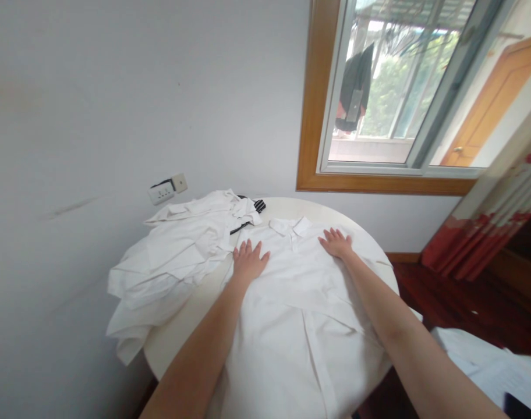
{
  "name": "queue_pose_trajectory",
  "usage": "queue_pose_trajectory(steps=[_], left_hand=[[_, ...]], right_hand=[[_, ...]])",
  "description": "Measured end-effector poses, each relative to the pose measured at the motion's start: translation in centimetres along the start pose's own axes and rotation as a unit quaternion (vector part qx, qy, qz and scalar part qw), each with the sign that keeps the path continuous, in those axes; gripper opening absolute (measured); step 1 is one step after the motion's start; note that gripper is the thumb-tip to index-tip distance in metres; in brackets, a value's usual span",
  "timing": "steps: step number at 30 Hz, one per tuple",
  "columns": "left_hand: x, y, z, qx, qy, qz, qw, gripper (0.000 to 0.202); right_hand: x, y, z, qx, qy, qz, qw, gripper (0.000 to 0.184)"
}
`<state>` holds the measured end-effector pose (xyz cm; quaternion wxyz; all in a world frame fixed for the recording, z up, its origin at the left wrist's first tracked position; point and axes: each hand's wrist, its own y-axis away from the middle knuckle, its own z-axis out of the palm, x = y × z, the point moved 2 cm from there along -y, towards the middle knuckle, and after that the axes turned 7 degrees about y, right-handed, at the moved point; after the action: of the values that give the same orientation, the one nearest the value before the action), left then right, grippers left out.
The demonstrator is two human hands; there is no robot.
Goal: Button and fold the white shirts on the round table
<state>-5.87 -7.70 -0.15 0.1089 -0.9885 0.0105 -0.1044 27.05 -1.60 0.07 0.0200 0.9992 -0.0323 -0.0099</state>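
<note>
A white collared shirt (291, 291) lies spread over a round white table (178, 340), its collar toward the wall and its lower part reaching down to the near edge. Flat on the shirt's upper left side rests my left hand (250, 262), fingers spread. My right hand (336, 243) presses on the upper right side near the shoulder, also with fingers apart. Neither hand grips the cloth. Left of the shirt is a heap of white garments (173, 256), some hanging past the table's edge. A black-and-white striped item (259, 206) pokes out behind the heap.
The table stands against a pale wall (160, 87) with a power socket (161, 192). A wood-framed window (320, 180) is at the right, beside a red and cream curtain (479, 233). More white material (488, 361) lies at the lower right, near a dark object (519, 407).
</note>
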Motion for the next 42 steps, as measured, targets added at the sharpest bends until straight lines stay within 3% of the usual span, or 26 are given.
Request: queue_pose_trajectory(steps=[10,16,21,25,29,35,39,42], left_hand=[[0.1,1.8,-1.4,-0.020,-0.061,-0.004,0.998,0.065],[0.4,1.3,-3.3,-0.085,-0.112,-0.005,0.990,0.058],[1.6,-1.1,-2.4,-0.019,-0.037,0.061,0.997,0.049],[1.2,-2.4,-0.4,-0.018,-0.015,0.023,0.999,0.058],[0.7,-3.3,0.4,-0.029,-0.011,0.005,1.000,0.065],[1.1,-3.6,-1.0,-0.029,-0.025,0.029,0.999,0.055],[2.8,-2.8,-2.6,0.057,-0.013,0.044,0.997,0.044],[4.3,-2.3,-2.3,0.100,0.019,0.093,0.990,0.051]], right_hand=[[-2.1,1.5,-0.3,-0.008,0.023,-0.025,0.999,0.073],[-3.7,3.8,-0.2,0.008,0.024,-0.052,0.998,0.073],[-3.8,4.4,-0.1,0.016,0.023,-0.049,0.998,0.073],[-3.6,4.1,0.1,0.016,0.021,-0.044,0.999,0.073],[-3.4,4.0,0.4,0.022,0.011,-0.043,0.999,0.073],[-3.4,4.0,0.2,0.023,0.011,-0.043,0.999,0.073],[-3.5,3.8,-0.2,0.012,0.007,-0.040,0.999,0.074],[-3.6,3.7,-0.3,0.014,0.006,-0.043,0.999,0.074]])
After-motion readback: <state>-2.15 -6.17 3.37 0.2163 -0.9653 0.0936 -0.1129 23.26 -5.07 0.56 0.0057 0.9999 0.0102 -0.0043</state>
